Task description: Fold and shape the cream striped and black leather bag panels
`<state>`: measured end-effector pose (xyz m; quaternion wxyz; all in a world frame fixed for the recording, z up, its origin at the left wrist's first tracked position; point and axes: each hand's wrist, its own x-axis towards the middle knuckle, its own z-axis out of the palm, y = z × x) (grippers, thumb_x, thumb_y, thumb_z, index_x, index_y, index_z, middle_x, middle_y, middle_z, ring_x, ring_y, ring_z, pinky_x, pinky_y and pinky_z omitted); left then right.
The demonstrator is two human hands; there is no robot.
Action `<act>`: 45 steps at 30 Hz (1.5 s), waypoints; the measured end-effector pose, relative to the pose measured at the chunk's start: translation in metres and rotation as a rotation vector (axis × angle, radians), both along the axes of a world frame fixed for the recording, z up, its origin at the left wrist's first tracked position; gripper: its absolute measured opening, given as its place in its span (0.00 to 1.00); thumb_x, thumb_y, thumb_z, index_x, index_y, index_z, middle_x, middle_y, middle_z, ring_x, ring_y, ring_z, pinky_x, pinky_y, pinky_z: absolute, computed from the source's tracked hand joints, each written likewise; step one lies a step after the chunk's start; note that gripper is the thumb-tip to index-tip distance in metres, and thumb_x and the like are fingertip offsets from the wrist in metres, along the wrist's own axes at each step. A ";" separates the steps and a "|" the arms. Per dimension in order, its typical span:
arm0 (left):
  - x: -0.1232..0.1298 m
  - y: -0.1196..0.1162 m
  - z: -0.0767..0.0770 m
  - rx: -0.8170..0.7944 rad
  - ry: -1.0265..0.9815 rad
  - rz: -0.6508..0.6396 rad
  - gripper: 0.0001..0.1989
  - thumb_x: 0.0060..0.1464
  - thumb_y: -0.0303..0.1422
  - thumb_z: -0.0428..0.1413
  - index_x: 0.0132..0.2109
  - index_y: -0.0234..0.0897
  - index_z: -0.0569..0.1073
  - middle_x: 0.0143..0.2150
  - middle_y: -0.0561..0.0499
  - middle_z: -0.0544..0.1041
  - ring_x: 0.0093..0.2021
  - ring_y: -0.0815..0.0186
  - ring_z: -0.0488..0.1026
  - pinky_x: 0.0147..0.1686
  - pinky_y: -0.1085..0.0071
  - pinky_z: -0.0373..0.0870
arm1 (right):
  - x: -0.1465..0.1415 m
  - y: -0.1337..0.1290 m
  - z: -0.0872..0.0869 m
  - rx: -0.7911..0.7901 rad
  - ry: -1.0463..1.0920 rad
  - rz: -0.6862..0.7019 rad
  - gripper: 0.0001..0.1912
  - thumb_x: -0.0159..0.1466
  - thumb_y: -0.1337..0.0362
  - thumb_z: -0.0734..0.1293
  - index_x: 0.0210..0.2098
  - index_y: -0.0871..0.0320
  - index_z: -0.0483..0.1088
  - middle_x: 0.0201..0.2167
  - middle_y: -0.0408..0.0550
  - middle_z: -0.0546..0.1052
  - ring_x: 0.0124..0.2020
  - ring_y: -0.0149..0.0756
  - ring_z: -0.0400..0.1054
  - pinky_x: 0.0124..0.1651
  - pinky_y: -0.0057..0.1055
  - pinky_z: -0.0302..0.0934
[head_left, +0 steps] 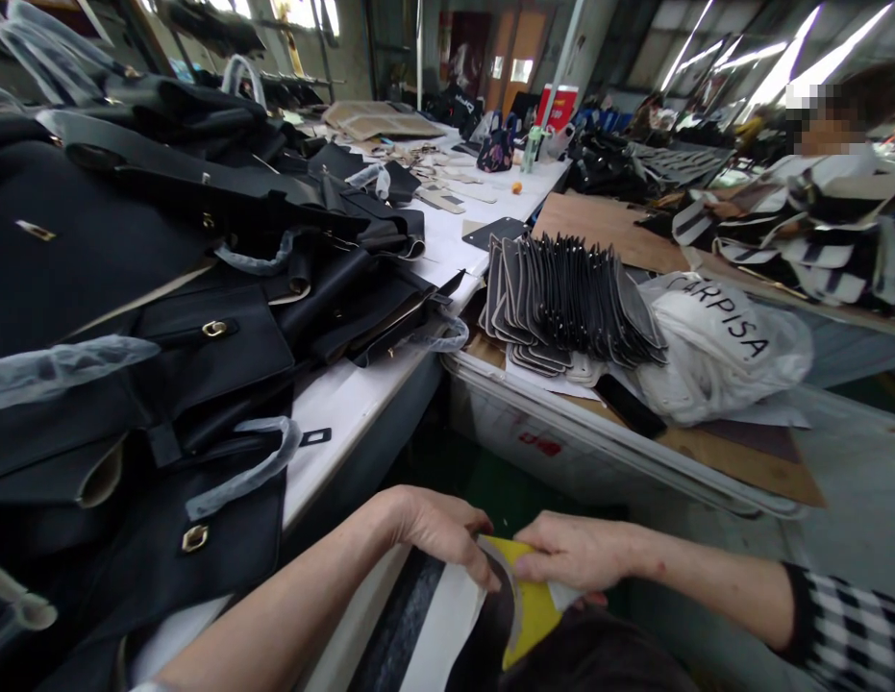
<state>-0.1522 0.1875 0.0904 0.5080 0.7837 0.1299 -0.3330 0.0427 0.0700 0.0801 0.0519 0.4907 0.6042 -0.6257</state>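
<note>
At the bottom centre, my left hand (447, 538) is closed on the upper edge of a black-and-white striped bag panel (436, 625). My right hand (573, 553) pinches a yellow sheet (537, 615) with a curved grey edge, between thumb and fingers. The two hands are close together, and the yellow sheet lies against the panel's right side. Below the frame, the lower part of the panel is hidden. I cannot tell whether the sheet is fixed to the panel.
Black bags (223, 384) with plastic-wrapped handles cover the white table (338, 413) at left. Ahead right, a row of dark flat pieces (562, 298) stands beside a plastic bag (728, 336) marked CARPISA and a black phone-like object (630, 406). Another person (829, 144) is behind striped pieces.
</note>
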 end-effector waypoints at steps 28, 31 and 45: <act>-0.002 0.009 -0.011 -0.182 -0.072 -0.082 0.41 0.45 0.35 0.62 0.66 0.29 0.60 0.59 0.38 0.73 0.55 0.50 0.72 0.53 0.62 0.68 | -0.035 -0.015 -0.002 -0.297 0.059 -0.302 0.20 0.67 0.47 0.60 0.36 0.59 0.67 0.18 0.41 0.68 0.11 0.26 0.60 0.10 0.17 0.55; -0.002 0.009 -0.009 -0.164 -0.072 -0.098 0.41 0.46 0.34 0.62 0.66 0.28 0.60 0.58 0.37 0.73 0.54 0.49 0.73 0.51 0.62 0.69 | -0.037 -0.021 -0.008 -0.297 0.072 -0.336 0.19 0.67 0.48 0.59 0.37 0.59 0.67 0.18 0.41 0.69 0.10 0.26 0.61 0.10 0.18 0.54; -0.001 0.012 0.000 -0.069 -0.089 -0.185 0.42 0.47 0.29 0.60 0.68 0.25 0.56 0.56 0.37 0.74 0.53 0.53 0.73 0.49 0.67 0.69 | -0.050 -0.033 -0.015 -0.274 0.128 -0.451 0.20 0.68 0.48 0.59 0.40 0.59 0.69 0.19 0.41 0.69 0.11 0.27 0.60 0.09 0.19 0.54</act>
